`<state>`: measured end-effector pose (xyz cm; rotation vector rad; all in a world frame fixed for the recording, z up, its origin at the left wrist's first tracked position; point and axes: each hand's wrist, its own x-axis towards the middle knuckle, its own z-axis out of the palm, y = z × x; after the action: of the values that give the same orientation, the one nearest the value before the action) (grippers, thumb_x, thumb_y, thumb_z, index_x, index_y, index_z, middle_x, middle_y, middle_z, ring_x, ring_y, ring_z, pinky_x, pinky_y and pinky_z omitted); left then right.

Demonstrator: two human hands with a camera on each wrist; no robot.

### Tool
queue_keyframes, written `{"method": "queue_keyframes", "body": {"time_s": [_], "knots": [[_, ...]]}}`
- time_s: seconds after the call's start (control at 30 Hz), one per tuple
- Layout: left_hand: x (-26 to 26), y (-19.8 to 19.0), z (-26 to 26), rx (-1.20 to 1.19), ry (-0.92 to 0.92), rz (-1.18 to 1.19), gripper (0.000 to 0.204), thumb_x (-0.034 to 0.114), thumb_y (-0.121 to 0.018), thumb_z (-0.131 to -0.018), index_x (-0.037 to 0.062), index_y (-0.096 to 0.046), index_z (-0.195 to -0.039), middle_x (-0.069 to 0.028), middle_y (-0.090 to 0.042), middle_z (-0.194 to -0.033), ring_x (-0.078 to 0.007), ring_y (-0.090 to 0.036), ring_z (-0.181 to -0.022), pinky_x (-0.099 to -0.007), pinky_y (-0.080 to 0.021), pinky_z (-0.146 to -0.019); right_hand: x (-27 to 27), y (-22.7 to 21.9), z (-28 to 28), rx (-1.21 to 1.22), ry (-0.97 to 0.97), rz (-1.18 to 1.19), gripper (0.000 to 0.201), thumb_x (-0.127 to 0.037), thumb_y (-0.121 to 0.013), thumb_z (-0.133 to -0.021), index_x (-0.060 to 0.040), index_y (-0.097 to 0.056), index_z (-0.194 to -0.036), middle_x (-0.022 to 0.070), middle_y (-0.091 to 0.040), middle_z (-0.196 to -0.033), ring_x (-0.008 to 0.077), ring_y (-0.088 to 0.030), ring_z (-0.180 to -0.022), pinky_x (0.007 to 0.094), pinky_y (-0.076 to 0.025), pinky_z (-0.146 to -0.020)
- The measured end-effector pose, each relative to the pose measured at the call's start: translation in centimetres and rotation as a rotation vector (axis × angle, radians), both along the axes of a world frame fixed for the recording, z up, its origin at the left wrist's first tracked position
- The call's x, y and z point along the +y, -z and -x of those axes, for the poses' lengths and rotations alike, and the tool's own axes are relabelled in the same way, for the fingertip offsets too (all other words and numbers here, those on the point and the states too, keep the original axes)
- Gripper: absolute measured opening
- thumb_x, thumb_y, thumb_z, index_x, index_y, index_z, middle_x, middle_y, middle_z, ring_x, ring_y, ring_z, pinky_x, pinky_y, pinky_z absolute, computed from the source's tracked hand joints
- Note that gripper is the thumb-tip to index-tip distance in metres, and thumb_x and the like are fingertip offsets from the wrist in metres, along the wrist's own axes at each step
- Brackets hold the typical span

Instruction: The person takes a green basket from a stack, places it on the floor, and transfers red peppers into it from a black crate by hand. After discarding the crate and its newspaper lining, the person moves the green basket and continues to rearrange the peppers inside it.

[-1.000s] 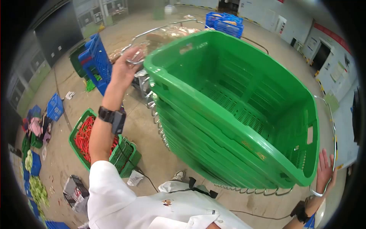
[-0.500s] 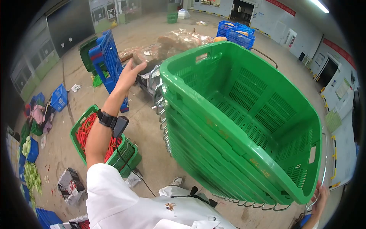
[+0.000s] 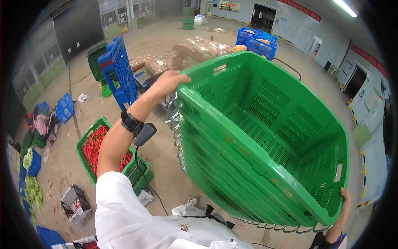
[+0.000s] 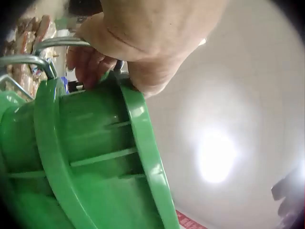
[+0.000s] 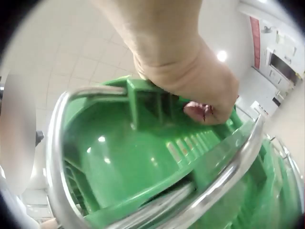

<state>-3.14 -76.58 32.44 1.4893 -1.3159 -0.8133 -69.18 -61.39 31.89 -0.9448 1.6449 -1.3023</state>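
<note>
Fingers of the left hand (image 3: 169,82) and right hand (image 3: 345,200) curl round the top green crate (image 3: 248,144) at both ends, good spots; it looks stiff, light, slippery.

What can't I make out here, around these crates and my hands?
- Insides of the lower crates: head view, covered by the top crate.
- What the stack stands on: head view, hidden by the crates.
- Some fingers of your right hand: right wrist view, behind the hand itself.
- Wording on the red banner: head view, too small.
</note>
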Motion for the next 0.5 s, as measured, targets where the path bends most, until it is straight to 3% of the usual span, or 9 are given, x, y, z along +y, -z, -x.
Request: {"method": "queue_keyframes", "body": {"time_s": [0.03,0.23,0.3,0.37,0.43,0.5], "knots": [[-0.1,0.1,0.0,0.113,0.012,-0.003,0.026,0.023,-0.065,-0.079,-0.0021,-0.065,-0.086,-0.0033,-0.061,-0.079,-0.0102,-0.054,-0.075,-0.0248,-0.039,-0.068,0.1,-0.2,-1.1,-0.065,0.01,-0.002,0.033,-0.035,-0.059,-0.087,-0.0034,-0.058,-0.098,0.0061,-0.061,-0.086,0.0163,-0.061,-0.077,0.0266,-0.05,-0.069],[-0.5,0.0,-0.1,0.15,0.02,0.009,0.016,0.016,-0.065,-0.074,-0.0003,-0.066,-0.077,-0.0022,-0.06,-0.073,-0.0103,-0.053,-0.068,-0.023,-0.038,-0.062,1.3,-1.5,-6.5,-0.35,0.079,0.11,0.029,-0.033,-0.061,-0.085,-0.0059,-0.058,-0.094,0.0029,-0.058,-0.079,0.0139,-0.059,-0.067,0.0262,-0.05,-0.062],[-1.0,-0.4,-0.7,0.101,0.026,-0.005,0.016,0.015,-0.066,-0.074,0.0001,-0.067,-0.079,-0.0027,-0.061,-0.073,-0.0105,-0.055,-0.067,-0.0232,-0.04,-0.062,1.3,-1.3,-5.8,-0.359,0.066,0.135,0.029,-0.032,-0.061,-0.084,-0.0056,-0.058,-0.095,0.0038,-0.059,-0.08,0.0146,-0.059,-0.068,0.0261,-0.05,-0.061],[-1.9,-1.0,-1.2,0.146,0.015,0.163,0.014,0.014,-0.067,-0.074,0.001,-0.067,-0.079,-0.0033,-0.062,-0.073,-0.0112,-0.057,-0.069,-0.0247,-0.043,-0.063,0.5,-2.3,-2.2,-0.322,0.031,0.283,0.03,-0.031,-0.059,-0.086,-0.004,-0.059,-0.098,0.0058,-0.062,-0.086,0.0155,-0.061,-0.073,0.0264,-0.052,-0.065],[-3.1,-4.8,-1.6,0.214,-0.032,0.133,0.013,0.015,-0.068,-0.075,0.0022,-0.067,-0.078,-0.0036,-0.062,-0.074,-0.0123,-0.059,-0.069,-0.0261,-0.045,-0.064,-0.3,-4.7,2.1,-0.322,-0.06,0.387,0.032,-0.031,-0.057,-0.088,-0.0024,-0.06,-0.102,0.0081,-0.065,-0.092,0.0166,-0.063,-0.079,0.0276,-0.053,-0.07],[-1.8,-9.5,-1.4,0.329,0.063,0.208,0.014,0.016,-0.067,-0.076,0.0026,-0.066,-0.077,-0.0027,-0.062,-0.074,-0.013,-0.059,-0.067,-0.0262,-0.045,-0.063,0.2,-8.5,3.4,-0.26,-0.097,0.528,0.033,-0.031,-0.056,-0.088,-0.0023,-0.06,-0.102,0.0083,-0.065,-0.092,0.0169,-0.063,-0.079,0.0279,-0.054,-0.07]]}}
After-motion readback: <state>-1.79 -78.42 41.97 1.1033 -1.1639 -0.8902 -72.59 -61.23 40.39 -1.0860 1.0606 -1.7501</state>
